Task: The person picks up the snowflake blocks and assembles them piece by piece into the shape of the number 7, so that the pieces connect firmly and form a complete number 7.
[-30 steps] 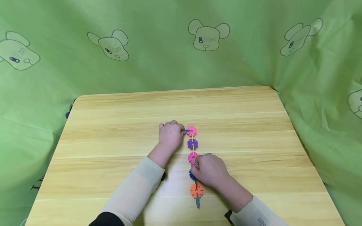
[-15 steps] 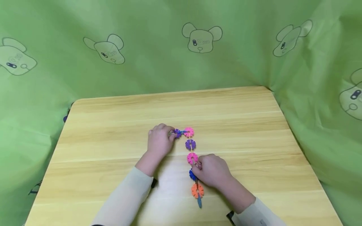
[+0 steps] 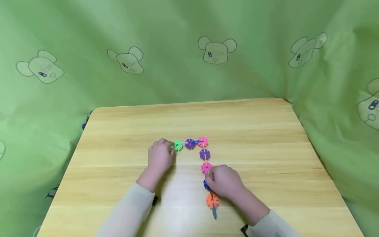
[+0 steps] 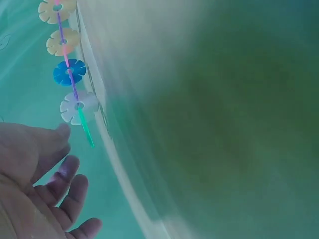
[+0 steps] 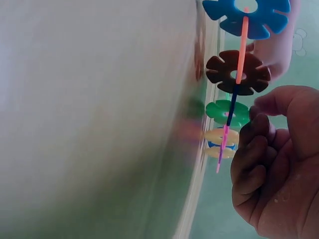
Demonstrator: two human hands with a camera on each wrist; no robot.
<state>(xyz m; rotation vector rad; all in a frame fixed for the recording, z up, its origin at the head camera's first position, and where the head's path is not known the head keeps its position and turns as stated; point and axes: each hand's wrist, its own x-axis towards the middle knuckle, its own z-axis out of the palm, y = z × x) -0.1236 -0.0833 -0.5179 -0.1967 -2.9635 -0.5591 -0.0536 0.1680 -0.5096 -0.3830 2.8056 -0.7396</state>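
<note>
A chain of slotted plastic flower discs, linked by thin strips, bends like a corner on the table. Its side run goes from a pink disc (image 3: 202, 142) past a purple disc (image 3: 190, 143) to a green disc (image 3: 178, 145) beside my left hand (image 3: 161, 155). In the left wrist view that hand's fingers are loosely bent and spread, apart from the strip (image 4: 85, 129). My right hand (image 3: 225, 181) has curled fingers and pinches the chain between a pink disc (image 3: 206, 168) and a partly hidden blue disc (image 3: 207, 185). An orange disc (image 3: 212, 200) lies nearest me.
The wooden table (image 3: 254, 138) has rounded far corners. Green cloth (image 3: 174, 79) printed with bear heads hangs behind and at both sides. A blue-grey strip (image 3: 214, 212) sticks out at the near end of the chain. Disc colours look different in the wrist views.
My left hand has slid left from the corner pink disc; a purple disc and then a green disc have come into sight beside it. The right hand has stayed about where it was.
</note>
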